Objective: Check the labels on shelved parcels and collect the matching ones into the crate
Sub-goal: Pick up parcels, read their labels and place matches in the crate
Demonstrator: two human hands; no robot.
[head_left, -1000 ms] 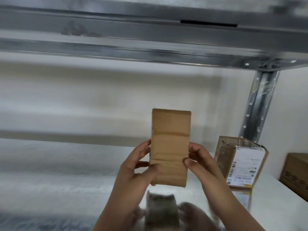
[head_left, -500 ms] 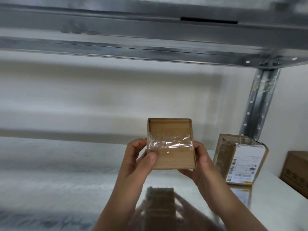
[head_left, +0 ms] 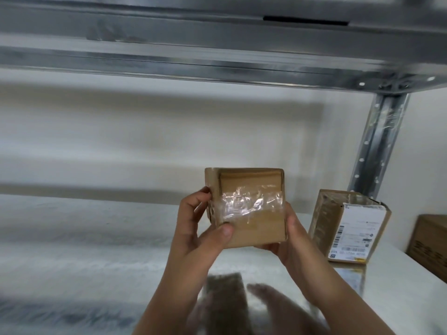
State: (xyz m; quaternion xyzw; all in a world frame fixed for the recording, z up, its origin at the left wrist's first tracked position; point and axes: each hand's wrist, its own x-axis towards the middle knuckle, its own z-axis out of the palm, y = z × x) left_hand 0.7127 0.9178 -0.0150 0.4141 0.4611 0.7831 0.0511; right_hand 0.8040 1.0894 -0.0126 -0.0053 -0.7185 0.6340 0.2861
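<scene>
While both hands lift it above the shelf, a small cardboard parcel sits upright at the centre of the head view, clear of the surface below. The left hand grips the parcel's left side, its thumb pressed flat on the lower left corner of the near face and its fingers curled round the left edge. The right hand cradles the right side and underside, thumb laid along the right edge and fingers tucked beneath. The face turned to the camera shows brown card crossed by a wrinkled band of clear tape that catches the light.

Below the hands, the glossy white shelf carries a blurred reflection of the parcel and the forearms. To the right and well apart from the hands, a second parcel stands on the shelf, tilted slightly, with a white shipping label and barcodes on its near face; the print is too small to read. A third brown box is cut off by the right edge of the view. Behind the second parcel a perforated metal post rises to meet the galvanised beam of the level overhead. A pale wall closes off the back.
</scene>
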